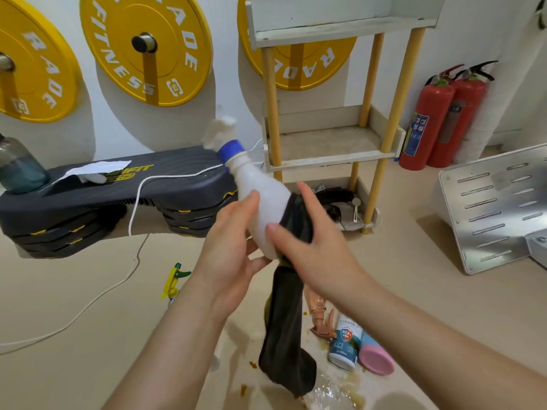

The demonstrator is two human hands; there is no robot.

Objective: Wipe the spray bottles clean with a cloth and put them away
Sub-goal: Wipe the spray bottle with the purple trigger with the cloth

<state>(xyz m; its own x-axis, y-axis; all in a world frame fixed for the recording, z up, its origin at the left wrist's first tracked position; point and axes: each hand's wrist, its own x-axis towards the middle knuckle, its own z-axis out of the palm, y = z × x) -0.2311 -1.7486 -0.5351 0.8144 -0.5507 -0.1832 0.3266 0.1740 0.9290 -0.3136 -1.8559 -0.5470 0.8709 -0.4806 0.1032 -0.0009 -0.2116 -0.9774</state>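
Observation:
A white spray bottle (262, 199) with a blue collar and white trigger head is tilted up and to the left in mid-air. My left hand (233, 247) grips its base from below. My right hand (313, 241) presses a dark cloth (285, 329) against the bottle's right side; the cloth hangs down toward the floor. On the floor lie a yellow and green sprayer (175, 281), a brown-triggered bottle with a blue and white label (344, 341) and a pink and blue bottle (376, 355).
A white and wood shelf rack (331, 137) stands against the wall behind the bottle. A black step platform (118, 190) with a white cable lies at left. Two red fire extinguishers (438, 119) stand at right, a perforated metal panel (497, 208) nearer. Brown stains mark the floor.

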